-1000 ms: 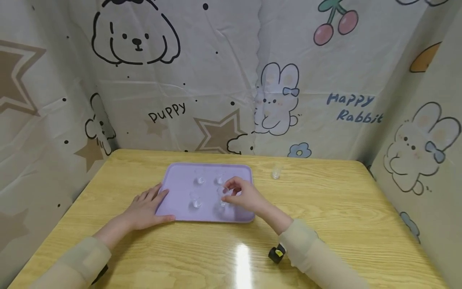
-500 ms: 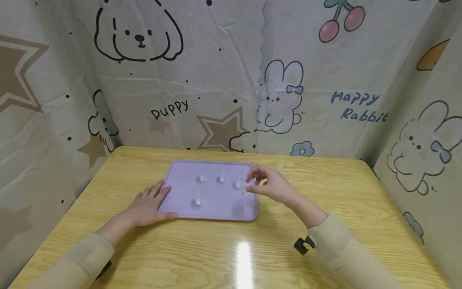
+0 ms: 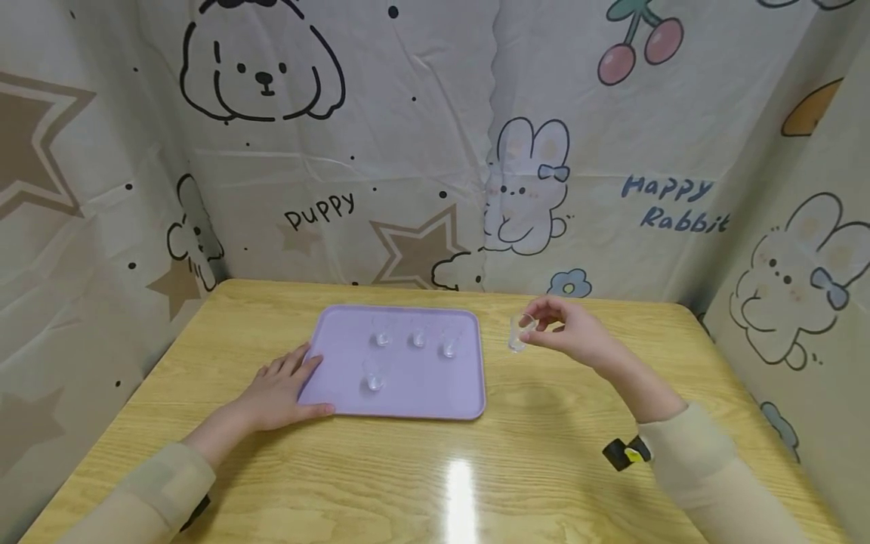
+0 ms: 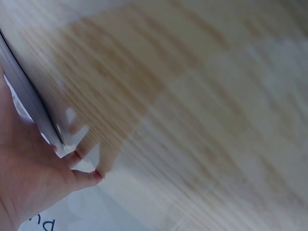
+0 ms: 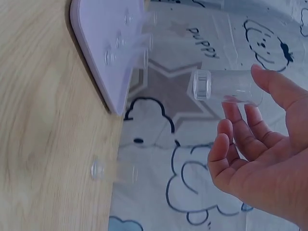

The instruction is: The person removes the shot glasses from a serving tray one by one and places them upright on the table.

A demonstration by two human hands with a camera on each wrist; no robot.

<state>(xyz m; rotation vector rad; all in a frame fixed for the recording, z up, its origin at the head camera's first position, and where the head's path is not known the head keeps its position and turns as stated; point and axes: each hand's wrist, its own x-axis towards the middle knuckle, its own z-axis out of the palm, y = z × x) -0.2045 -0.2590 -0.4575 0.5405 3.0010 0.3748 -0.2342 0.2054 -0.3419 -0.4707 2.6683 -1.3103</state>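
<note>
My right hand (image 3: pixel 564 332) pinches a small clear shot glass (image 5: pixel 224 85) by its rim between thumb and fingertips. The glass is upright, above the table just right of the lilac tray (image 3: pixel 421 400). My left hand (image 3: pixel 279 393) rests on the tray's left edge with fingers spread; in the left wrist view the palm (image 4: pixel 33 178) shows beside the tray's side. Several similar glasses stand on the tray: a back row with one glass (image 3: pixel 418 338) in its middle, and a single glass (image 3: pixel 372 378) nearer the front left.
Another clear glass (image 5: pixel 113 171) stands on the wooden table (image 3: pixel 381 483) beyond the tray's right side; in the head view the held glass and hand cover that spot. A patterned cloth (image 3: pixel 306 249) hangs along the back and both sides.
My right hand has carried the glass from the tray's front right, over its right edge, to beside the tray. The left hand stays on the tray's edge.
</note>
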